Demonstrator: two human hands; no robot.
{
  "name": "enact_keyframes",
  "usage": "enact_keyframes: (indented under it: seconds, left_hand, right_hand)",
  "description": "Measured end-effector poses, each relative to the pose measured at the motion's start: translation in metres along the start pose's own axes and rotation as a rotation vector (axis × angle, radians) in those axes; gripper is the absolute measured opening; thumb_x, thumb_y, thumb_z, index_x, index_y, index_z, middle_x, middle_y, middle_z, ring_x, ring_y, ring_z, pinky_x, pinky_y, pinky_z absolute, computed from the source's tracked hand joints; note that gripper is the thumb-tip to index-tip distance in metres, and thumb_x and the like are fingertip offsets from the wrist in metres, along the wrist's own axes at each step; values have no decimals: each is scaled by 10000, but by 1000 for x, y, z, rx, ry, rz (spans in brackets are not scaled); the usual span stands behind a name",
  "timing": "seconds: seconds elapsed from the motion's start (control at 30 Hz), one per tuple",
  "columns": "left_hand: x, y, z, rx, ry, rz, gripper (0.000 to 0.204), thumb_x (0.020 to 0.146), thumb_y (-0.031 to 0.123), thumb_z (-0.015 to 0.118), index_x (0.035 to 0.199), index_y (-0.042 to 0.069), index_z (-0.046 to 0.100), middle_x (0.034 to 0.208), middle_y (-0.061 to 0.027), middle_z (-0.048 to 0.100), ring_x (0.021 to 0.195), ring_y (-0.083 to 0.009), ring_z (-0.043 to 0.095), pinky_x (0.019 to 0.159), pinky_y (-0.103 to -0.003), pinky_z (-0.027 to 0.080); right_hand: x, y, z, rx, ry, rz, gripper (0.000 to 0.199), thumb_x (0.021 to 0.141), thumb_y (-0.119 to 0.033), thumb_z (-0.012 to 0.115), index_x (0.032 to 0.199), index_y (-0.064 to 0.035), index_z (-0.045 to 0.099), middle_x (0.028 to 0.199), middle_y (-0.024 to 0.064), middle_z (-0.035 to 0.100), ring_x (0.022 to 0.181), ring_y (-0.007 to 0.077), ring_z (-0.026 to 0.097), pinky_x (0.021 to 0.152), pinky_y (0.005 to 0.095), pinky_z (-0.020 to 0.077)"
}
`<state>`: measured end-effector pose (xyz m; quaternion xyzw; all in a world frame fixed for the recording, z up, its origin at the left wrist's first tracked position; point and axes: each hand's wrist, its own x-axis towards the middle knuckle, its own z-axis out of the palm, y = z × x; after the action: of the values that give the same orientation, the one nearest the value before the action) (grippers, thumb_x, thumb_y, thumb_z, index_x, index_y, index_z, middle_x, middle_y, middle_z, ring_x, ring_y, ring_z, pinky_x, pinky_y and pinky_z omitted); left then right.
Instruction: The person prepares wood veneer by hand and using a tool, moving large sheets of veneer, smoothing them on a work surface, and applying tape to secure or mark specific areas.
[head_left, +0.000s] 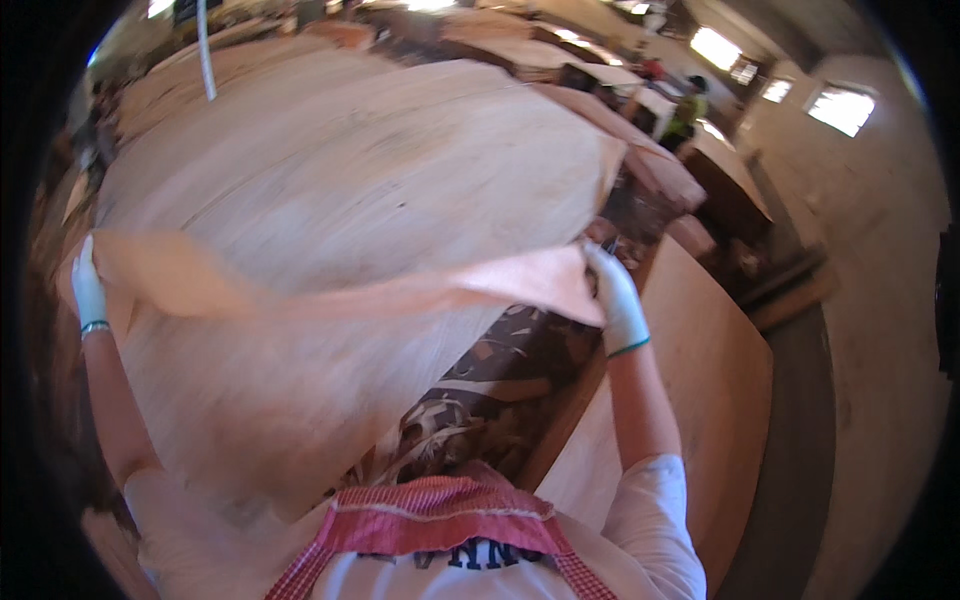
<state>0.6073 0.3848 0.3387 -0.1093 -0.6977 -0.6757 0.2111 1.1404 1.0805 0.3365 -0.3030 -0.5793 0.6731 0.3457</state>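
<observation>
Head view — thin veneer sheet [300, 290] lifted, sagging between both gloved hands, left hand [88, 285] closed on its left edge, right hand [615, 295] gripping its right corner, long axis running left to right, above a stack of veneer [350, 160], plywood board [710, 400] lower right.

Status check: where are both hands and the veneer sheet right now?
Left hand and right hand, gloved, gripping veneer sheet by opposite edges. Sheet raised, sagging, over veneer stack. Nothing in the way.
</observation>
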Motion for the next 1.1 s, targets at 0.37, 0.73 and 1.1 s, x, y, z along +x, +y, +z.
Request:
enact_keyframes:
  seconds: [0.37, 0.73, 1.1]
  left_hand:
    - [-247, 7, 36, -197, 416, -492, 406, 879, 172, 652, 1245, 23, 561, 1228, -31, 599, 1118, -151, 562, 949, -299, 451]
    - [-368, -99, 113, -10, 700, -784, 415, 871, 239, 666, 1217, 26, 585, 1146, -86, 622, 970, -172, 619, 769, -270, 511]
    - [-401, -104, 152, 1150, 499, -678, 415, 898, 289, 629, 1118, -60, 583, 1063, -221, 619, 982, -318, 589, 846, -422, 485]
  right_hand:
    - [246, 54, -7, -645, -486, 254, 143, 879, -242, 659, 816, -115, 636, 550, -75, 454, 429, 41, 373, 394, 224, 266]
    - [401, 232, 6, -743, -542, 177, 236, 823, -189, 722, 937, 2, 641, 803, 30, 643, 725, 119, 561, 675, 288, 472]
    - [504, 203, 115, -845, -586, -136, 382, 800, -287, 736, 976, 32, 622, 810, 79, 645, 747, 153, 573, 703, 317, 481]
